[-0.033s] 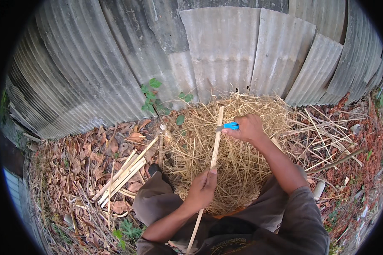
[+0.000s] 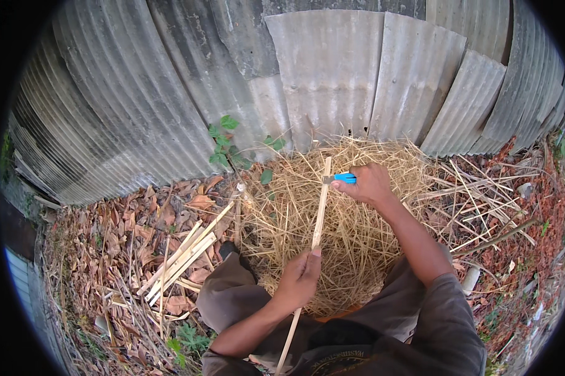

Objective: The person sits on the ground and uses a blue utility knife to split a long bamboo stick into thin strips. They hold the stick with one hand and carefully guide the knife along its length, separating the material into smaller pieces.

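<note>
A long pale strip of split wood or bamboo runs slanting from my lap up over the straw. My left hand is wrapped around it near its middle, and its lower end passes down below that fist. My right hand grips a blue-handled knife near the strip's far end. The short grey blade lies across the strip and touches it a little below the tip. Loose straw and thin shavings are heaped under both hands, between my legs.
Several cut pale strips lie on dry leaves to the left. Thin sticks are scattered at the right. A corrugated metal fence stands close beyond the straw, with a green-leaved plant at its foot.
My right hand and the knife have shifted slightly away from me, toward the strip's far tip. My left hand keeps its hold nearly in place.
</note>
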The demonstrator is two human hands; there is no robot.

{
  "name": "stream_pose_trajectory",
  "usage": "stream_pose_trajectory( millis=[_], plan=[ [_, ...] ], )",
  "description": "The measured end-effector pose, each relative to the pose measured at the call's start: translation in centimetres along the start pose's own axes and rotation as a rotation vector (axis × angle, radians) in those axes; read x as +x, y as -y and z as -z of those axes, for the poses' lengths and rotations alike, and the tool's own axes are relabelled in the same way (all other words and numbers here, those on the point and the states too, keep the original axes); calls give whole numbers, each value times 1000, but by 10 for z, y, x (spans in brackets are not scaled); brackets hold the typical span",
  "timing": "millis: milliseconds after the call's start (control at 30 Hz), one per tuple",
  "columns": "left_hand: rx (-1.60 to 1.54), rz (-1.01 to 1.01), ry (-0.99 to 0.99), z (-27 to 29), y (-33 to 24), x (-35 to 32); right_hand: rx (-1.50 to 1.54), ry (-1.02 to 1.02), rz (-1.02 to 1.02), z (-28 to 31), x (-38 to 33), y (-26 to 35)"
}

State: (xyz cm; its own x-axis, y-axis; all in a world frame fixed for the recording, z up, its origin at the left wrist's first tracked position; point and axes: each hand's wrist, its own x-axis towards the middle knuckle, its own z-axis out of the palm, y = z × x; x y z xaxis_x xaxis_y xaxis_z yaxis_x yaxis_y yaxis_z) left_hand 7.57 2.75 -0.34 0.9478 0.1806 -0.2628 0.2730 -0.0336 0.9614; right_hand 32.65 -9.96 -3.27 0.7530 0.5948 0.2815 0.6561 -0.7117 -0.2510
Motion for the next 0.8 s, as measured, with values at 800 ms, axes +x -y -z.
stream_pose_trajectory(
  millis=[800],
  plan=[
    [-40,-130,-69,5,-5,-4,192,-140,416,18,-46,61]
  ],
)
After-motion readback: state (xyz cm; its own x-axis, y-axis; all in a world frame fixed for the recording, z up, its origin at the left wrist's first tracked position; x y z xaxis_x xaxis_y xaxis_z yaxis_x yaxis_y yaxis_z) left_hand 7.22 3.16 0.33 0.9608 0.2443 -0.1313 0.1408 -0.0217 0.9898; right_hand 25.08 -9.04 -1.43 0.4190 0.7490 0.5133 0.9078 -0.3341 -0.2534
